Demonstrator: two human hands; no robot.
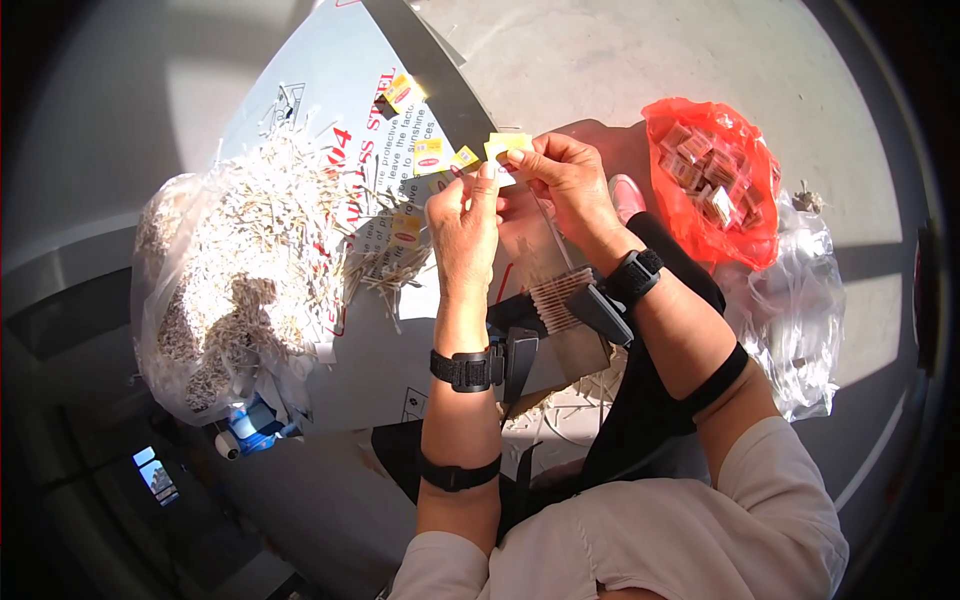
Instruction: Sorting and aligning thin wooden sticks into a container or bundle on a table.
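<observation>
Above the table's right edge, my two hands meet at a small yellow-and-white printed card (508, 142). My right hand (575, 190) pinches it between thumb and fingers. My left hand (464, 225) is closed just beside it, its thumb raised against the card's lower left side; part of its grip is hidden. More small yellow cards (428, 156) lie on the printed sheet metal table (300, 75) beyond my left hand. A row of thin, pale sticks (560, 300) sits below my hands, between my wrists.
A big heap of short white sticks (270, 220) spills from a clear plastic bag (150, 290) at the left. At the right, a red plastic bag (690, 112) holds many small packets (712, 175). Crumpled clear plastic (800, 320) lies near it on the floor (620, 60).
</observation>
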